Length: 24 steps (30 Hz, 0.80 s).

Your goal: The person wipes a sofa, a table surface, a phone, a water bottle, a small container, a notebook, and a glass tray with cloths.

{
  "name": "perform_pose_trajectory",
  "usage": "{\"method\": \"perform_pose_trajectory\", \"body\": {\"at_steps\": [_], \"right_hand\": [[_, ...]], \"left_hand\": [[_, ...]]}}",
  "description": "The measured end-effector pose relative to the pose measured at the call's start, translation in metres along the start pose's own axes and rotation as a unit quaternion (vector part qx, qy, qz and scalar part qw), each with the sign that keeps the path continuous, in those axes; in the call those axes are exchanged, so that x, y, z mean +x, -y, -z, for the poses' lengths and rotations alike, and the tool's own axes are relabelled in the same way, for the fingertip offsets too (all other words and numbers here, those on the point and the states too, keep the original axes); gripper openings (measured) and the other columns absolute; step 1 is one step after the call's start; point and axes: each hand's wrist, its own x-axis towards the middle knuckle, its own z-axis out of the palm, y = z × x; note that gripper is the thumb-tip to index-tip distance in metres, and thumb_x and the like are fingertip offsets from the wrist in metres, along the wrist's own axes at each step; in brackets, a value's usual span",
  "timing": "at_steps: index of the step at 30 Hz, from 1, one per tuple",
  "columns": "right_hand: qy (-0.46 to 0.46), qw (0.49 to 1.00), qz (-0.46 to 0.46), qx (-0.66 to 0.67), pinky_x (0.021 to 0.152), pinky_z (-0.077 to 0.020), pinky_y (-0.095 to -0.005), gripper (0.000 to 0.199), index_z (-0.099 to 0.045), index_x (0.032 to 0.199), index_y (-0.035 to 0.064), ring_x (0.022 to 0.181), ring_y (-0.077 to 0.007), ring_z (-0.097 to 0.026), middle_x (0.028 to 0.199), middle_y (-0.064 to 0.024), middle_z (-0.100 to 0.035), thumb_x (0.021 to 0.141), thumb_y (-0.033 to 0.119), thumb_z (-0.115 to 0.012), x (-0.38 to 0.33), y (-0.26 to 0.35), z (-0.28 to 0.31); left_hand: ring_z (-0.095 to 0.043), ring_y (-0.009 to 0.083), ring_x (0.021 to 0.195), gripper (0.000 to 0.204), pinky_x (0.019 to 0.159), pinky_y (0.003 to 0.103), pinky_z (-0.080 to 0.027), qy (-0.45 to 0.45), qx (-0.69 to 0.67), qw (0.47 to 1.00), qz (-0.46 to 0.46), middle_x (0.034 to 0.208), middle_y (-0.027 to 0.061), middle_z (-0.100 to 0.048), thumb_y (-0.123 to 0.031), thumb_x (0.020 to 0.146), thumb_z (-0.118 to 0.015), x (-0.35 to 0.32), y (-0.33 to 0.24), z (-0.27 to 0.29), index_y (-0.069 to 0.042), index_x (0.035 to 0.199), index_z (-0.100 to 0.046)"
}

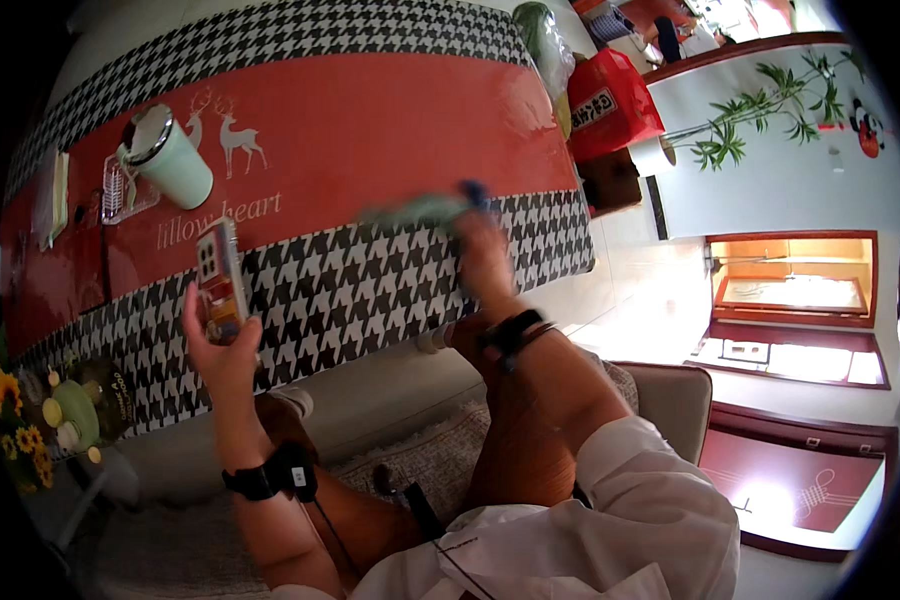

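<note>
Firstly, left grip (225,350): bare hand, thumb and fingers closed about the lower end of one flat rectangular item (222,275), raised over the near side of the bench (390,120); dark round spots toward its top, coloured printing below. Right grip (485,255): blurred; fingers look closed on one pale green cloth (415,210), which trails off to the left above the seam between red and patterned bands. A dark blue patch (475,192) shows at the fingertips; whether it belongs to the cloth cannot be told.

Bench cover: glossy red centre with white deer figures, black-and-white houndstooth along both long sides. Upon it, toward the left: one pale green container (185,170), cylindrical, metallic rim; just beside it, one clear ribbed tray (118,195); farther left, one pale flat stack (55,200), details unclear.

Near left corner: yellow flowers (8,400), beside one round green object (75,415).

Past the right end: one red bag (615,125), one clear and green plastic bag (545,45), one leafy plant (730,145) in a white pot (653,157).

Worn: black wristbands, left (265,478) and right (515,335); white garment (660,490).
</note>
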Motion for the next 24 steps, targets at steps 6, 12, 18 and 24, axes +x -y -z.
{"method": "perform_pose_trajectory", "body": {"at_steps": [6, 12, 18, 24], "right_hand": [[-0.189, 0.955, -0.226, -0.011, 0.087, -0.0391, -0.0439, 0.036, -0.054, 0.109, 0.0044, 0.099, -0.0352, -0.05, 0.106, -0.0164, -0.056, 0.074, 0.001, -0.046, -0.036, -0.116, 0.016], [0.016, 0.991, 0.125, 0.041, 0.095, -0.037, -0.0446, 0.044, -0.054, 0.111, 0.0117, 0.114, -0.0324, -0.042, 0.113, -0.0112, -0.051, 0.069, 0.0, -0.054, -0.092, 0.06, -0.004], [0.161, 0.984, 0.054, 0.054, 0.096, -0.037, -0.0383, 0.052, -0.05, 0.118, 0.0128, 0.117, -0.0306, -0.041, 0.123, -0.0105, -0.047, 0.069, -0.005, -0.052, -0.071, 0.025, 0.026], [0.025, 0.998, 0.016, 0.048, 0.1, -0.0311, -0.0411, 0.04, -0.05, 0.111, 0.0027, 0.11, -0.031, -0.045, 0.114, -0.0136, -0.052, 0.072, -0.003, -0.051, -0.066, 0.048, 0.002]], "left_hand": [[-0.048, 0.0215, 0.101, 0.074, 0.076, 0.034, -0.046, 0.087, 0.086, 0.993, 0.0, 0.117, 0.0137, -0.044, -0.009, 0.065, -0.065, 0.02, 0.003, -0.09, -0.008, 0.131, -0.032], [-0.042, 0.0376, 0.108, 0.078, 0.09, 0.048, -0.034, 0.083, 0.386, 0.884, -0.25, 0.12, 0.0171, -0.042, -0.023, 0.056, -0.068, 0.045, 0.021, -0.179, -0.014, 0.128, -0.037], [-0.037, 0.0404, 0.115, 0.076, 0.092, 0.05, -0.034, 0.086, 0.467, 0.825, -0.307, 0.13, 0.0231, -0.033, -0.028, 0.065, -0.073, 0.041, 0.017, -0.19, -0.013, 0.129, -0.035], [-0.053, 0.0338, 0.099, 0.02, 0.085, 0.041, -0.043, 0.137, 0.226, 0.907, -0.329, 0.106, 0.0171, -0.056, -0.009, 0.084, -0.052, -0.031, 0.02, -0.148, -0.003, 0.103, -0.055]]}}
